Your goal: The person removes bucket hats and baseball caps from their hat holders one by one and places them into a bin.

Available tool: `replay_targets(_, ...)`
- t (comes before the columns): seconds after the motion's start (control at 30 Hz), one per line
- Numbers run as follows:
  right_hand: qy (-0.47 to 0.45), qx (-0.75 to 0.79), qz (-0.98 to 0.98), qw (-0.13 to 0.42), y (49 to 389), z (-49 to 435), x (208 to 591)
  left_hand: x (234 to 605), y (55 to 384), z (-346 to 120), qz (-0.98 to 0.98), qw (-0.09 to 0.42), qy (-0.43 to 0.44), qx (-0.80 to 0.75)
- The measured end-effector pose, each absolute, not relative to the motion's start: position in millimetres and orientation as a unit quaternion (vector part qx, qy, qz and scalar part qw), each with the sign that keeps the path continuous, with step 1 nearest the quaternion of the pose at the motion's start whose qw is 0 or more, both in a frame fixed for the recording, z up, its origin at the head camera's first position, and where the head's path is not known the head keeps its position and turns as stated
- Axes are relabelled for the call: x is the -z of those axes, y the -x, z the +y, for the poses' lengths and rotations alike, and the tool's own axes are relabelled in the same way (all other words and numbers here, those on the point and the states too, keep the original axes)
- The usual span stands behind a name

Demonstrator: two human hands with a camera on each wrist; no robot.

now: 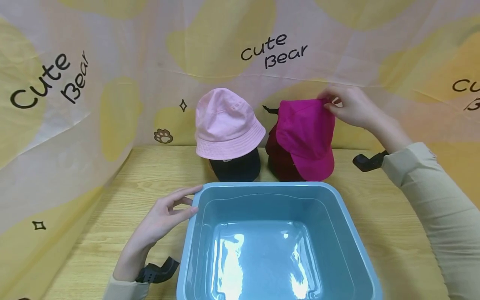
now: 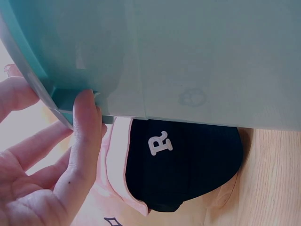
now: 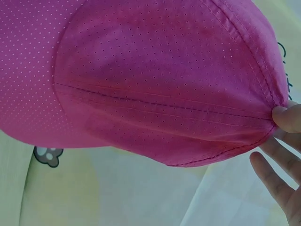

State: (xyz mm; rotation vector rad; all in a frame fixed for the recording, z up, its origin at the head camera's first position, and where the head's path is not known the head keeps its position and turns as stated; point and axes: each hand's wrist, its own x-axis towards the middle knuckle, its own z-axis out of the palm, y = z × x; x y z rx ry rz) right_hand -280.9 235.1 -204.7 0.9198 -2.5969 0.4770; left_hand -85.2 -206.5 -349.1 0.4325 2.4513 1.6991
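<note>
At the back of the table my right hand (image 1: 350, 104) pinches a magenta baseball cap (image 1: 305, 137) by the top of its crown, brim hanging down. The right wrist view shows thumb and finger at the point where the seams of the perforated cap (image 3: 169, 89) meet. My left hand (image 1: 166, 214) holds the back left corner of a blue plastic basin (image 1: 262, 188), its thumb against the outer wall in the left wrist view. Behind the magenta cap is a dark red cap (image 1: 283, 160), partly hidden.
Left of it, a pink bucket hat (image 1: 226, 125) sits over a black cap (image 1: 236, 168), which bears a white letter R in the left wrist view. Both hat piles stand just behind the basin. A patterned cloth (image 1: 161, 54) hangs behind and left of the wooden table (image 1: 157, 171).
</note>
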Motion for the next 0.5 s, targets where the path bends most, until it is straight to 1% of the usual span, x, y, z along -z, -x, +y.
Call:
replay_targets(0.3,-0.311,-0.171,-0.916,0.188,277.1,243.3,208.1,350.1,86.6,-207.2,0.813,0.061,-0.148,-0.561)
replay_targets(0.5,-0.308,-0.187,-0.914,0.189,276.5,245.7,208.0,350.6,87.8,-207.3,0.812,0.063,-0.148,-0.561)
